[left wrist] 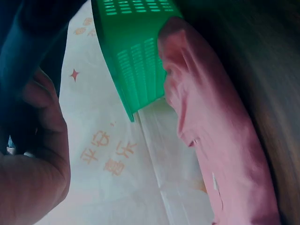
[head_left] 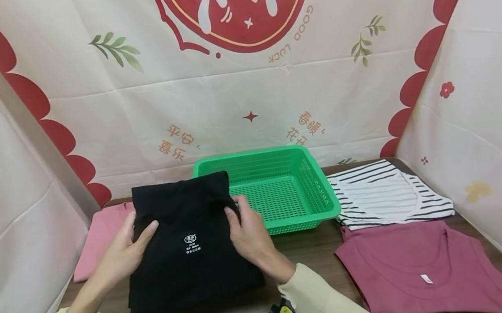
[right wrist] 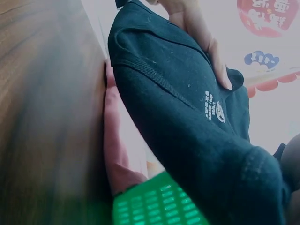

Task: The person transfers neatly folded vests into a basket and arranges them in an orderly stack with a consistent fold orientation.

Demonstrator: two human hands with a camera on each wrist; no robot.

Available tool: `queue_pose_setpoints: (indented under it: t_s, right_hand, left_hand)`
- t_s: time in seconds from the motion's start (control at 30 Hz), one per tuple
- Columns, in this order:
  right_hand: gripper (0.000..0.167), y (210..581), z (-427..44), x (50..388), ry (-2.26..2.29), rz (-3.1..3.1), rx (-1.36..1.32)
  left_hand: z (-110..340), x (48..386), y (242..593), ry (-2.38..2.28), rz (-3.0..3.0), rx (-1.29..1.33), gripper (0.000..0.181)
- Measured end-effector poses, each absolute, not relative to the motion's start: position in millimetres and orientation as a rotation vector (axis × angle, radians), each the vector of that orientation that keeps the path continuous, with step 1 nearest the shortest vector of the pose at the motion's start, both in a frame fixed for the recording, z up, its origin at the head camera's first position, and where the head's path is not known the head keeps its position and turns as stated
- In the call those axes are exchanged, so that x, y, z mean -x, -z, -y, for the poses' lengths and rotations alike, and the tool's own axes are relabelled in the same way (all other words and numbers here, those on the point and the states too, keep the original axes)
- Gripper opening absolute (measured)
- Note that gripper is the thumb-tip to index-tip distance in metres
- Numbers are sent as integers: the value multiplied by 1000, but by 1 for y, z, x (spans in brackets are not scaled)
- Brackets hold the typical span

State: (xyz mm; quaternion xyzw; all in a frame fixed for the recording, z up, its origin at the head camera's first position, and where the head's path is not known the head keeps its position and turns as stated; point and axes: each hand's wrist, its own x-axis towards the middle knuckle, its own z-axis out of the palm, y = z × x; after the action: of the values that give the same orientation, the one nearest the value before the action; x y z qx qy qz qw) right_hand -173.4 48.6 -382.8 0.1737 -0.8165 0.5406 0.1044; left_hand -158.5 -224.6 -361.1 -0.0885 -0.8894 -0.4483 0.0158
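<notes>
A folded black shirt (head_left: 184,268) with a small white print is held up above the table between my two hands. My left hand (head_left: 125,246) grips its left edge, thumb on the front and fingers behind. At the right edge my right hand (head_left: 250,234) pinches the cloth, its thumb also in front. In the right wrist view the shirt (right wrist: 187,126) hangs off the tabletop, with the left hand (right wrist: 194,28) on its far side. Dark cloth partly hides the left hand (left wrist: 37,178) in the left wrist view. Behind the shirt stands a green basket (head_left: 322,190).
A folded pink garment (head_left: 100,236) lies at the left. To the right are a striped white top (head_left: 382,194) and a folded dark-pink top (head_left: 407,272). Printed white cloth (head_left: 147,111) walls in the back and sides of the brown table (head_left: 305,252).
</notes>
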Motion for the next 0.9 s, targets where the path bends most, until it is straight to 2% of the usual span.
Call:
queue_pose_setpoints:
  t_s: [0.17,0.47,0.73,0.9]
  right_hand:
    - [25,380,-56,176,-1594,2397,-501]
    - [25,377,-69,180,-1570,2375,-485]
    - [25,371,-78,185,-1535,2385,-469]
    - [26,366,-85,188,-1516,2395,-453]
  left_hand:
    - [216,164,360,1423,2746,346,73]
    - [205,170,352,1428,2739,383,78]
    - [197,181,350,1461,2752,430,71]
    - [191,189,347,1475,2759,443,74]
